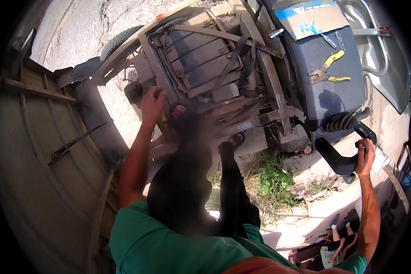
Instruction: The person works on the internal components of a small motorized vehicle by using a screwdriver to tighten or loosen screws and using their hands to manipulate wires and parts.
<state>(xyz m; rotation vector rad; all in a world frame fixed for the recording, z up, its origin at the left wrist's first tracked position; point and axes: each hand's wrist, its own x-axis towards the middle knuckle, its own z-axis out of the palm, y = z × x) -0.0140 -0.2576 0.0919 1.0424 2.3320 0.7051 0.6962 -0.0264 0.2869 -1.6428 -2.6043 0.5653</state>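
Observation:
My left hand (153, 102) is raised over the metal frame (148, 55), near my sandaled foot, its fingers loosely bent with nothing visible in them. A small yellow object (164, 118) shows just below it. My right hand (364, 155) grips a black curved plastic part (333, 155) beside a ribbed black boot (340, 122). On the dark grey padded surface (333, 96) above lie yellow-handled pliers (326, 68), a small metal tool (328, 41) and a torn cardboard piece (310, 18).
A beige panel (45, 150) with ribs stands at the left, a tyre (116, 43) behind the frame. A silver body part (383, 68) is at the right. Grass (274, 182) grows on the pale ground below. Another person (335, 246) is partly visible at lower right.

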